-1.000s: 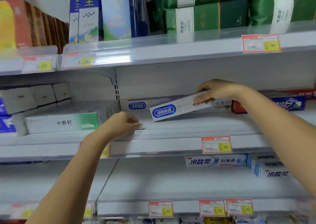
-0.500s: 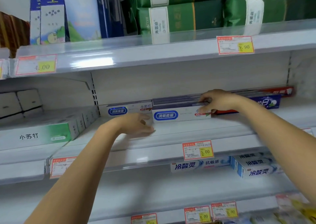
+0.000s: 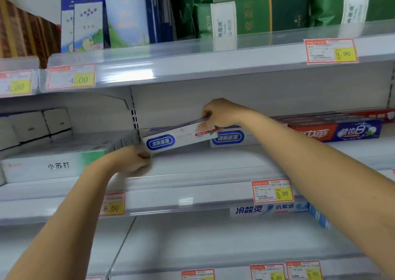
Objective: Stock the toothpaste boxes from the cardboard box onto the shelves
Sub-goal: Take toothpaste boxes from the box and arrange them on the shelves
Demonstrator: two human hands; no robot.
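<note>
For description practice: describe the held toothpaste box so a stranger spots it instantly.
Find the middle shelf above the 5.00 price tag. The right hand holds a white toothpaste box there. Unlike its flat-lying twin, it tilts, left end lower.

Tilted box (image 3: 179,137) left of shelved box (image 3: 229,138).

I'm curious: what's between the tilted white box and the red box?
Another white box with a blue label, lying on the shelf; the head view shows it.

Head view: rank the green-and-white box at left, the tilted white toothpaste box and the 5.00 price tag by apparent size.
Largest: green-and-white box, though it sits nearer the camera.
Then: tilted white toothpaste box.
Smallest: 5.00 price tag.
</note>
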